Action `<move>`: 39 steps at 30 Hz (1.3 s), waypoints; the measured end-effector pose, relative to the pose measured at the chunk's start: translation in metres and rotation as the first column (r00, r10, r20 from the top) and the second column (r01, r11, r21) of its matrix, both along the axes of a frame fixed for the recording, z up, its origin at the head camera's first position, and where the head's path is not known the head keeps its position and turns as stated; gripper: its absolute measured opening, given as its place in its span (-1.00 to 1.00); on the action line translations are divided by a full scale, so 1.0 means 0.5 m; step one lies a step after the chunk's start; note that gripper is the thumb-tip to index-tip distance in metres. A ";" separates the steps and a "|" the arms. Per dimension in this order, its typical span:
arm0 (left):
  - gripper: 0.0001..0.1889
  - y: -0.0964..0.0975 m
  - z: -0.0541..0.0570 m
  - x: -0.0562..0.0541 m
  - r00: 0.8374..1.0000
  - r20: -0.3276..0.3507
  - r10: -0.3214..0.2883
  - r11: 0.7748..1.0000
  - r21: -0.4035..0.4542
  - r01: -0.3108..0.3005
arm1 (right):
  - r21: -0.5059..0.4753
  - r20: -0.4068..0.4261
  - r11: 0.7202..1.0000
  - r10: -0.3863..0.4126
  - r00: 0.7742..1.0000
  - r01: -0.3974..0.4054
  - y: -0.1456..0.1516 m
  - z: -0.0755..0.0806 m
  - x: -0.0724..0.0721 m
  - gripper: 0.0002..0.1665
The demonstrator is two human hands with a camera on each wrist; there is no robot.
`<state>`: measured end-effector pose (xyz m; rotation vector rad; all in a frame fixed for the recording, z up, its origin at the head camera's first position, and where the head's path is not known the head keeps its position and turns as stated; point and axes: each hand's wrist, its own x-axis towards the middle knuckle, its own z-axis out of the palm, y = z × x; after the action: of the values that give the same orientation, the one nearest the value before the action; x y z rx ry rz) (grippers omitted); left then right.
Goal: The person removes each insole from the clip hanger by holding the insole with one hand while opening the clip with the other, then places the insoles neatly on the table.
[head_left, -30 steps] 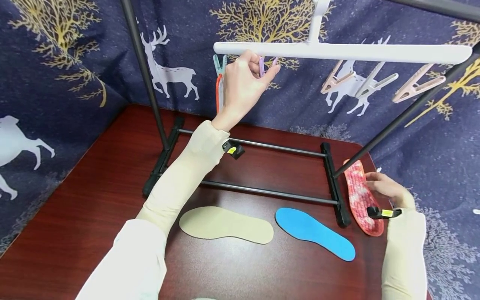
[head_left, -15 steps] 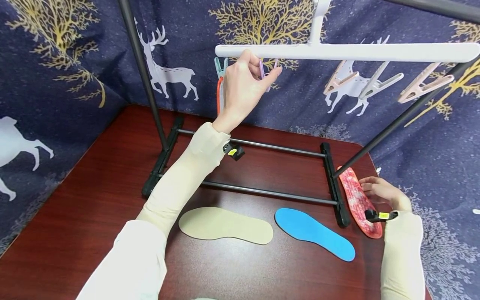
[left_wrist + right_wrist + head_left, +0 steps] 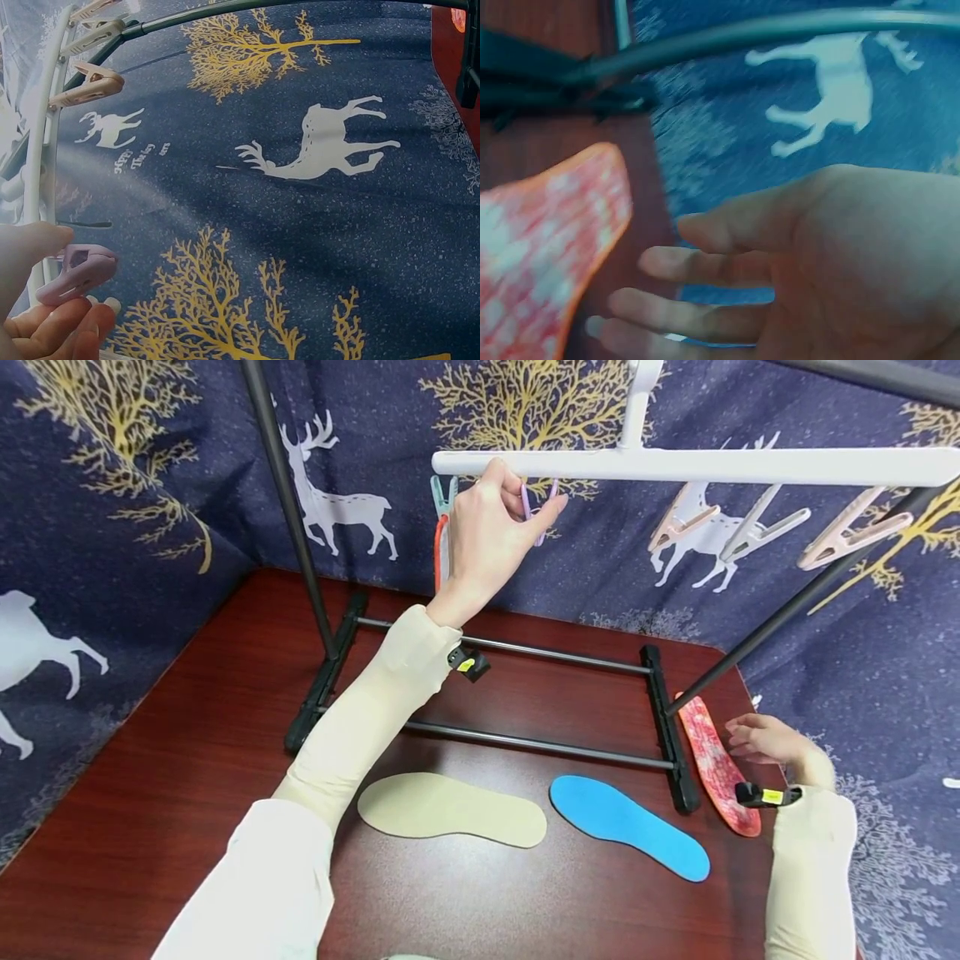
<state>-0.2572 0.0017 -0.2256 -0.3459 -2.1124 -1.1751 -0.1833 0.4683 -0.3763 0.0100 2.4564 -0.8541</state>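
Note:
My left hand (image 3: 487, 531) pinches a purple clothespin (image 3: 82, 271) between thumb and fingers, just under the bar of a white hanger (image 3: 712, 466). Beside that hand a teal clothespin (image 3: 442, 497) hangs with an orange-edged piece below it, mostly hidden by the hand. At the table's right side lies a red and white patterned insole (image 3: 712, 747) with an orange edge. My right hand (image 3: 772, 743) hovers beside it, fingers loosely bent and holding nothing; the right wrist view shows a gap between fingertips and insole.
A beige insole (image 3: 453, 810) and a blue insole (image 3: 626, 825) lie on the red-brown table (image 3: 187, 777). A black rack stands over it, with a base bar (image 3: 540, 744) and a slanted right post (image 3: 750, 647). Several more clothespins, including a grey one (image 3: 761, 535), hang from the hanger's right half.
The red insole has shifted slightly left, against the rack's foot. My right hand has moved a little away from it. My left hand stays on the purple clothespin; the hanger has swung slightly.

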 end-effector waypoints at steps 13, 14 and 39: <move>-0.57 0.003 0.002 0.004 0.999 0.031 0.013 0.999 -0.032 -0.012 | 0.059 -0.108 0.978 0.205 0.973 -0.199 -0.103 0.085 0.020 -0.42; -0.56 0.004 0.003 0.004 0.999 0.032 0.013 0.999 -0.034 -0.012 | 0.052 -0.120 0.977 0.210 0.970 -0.205 -0.111 0.089 0.021 -0.41; -0.55 0.012 -0.002 0.014 0.998 0.042 0.049 0.998 -0.036 -0.047 | -0.173 -0.304 0.887 0.365 0.880 -0.428 -0.288 0.111 -0.006 -0.69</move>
<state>-0.2501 0.0077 -0.2267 -0.2865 -2.1683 -1.1285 -0.1863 0.3241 -0.3209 -0.7191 2.4421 -0.9992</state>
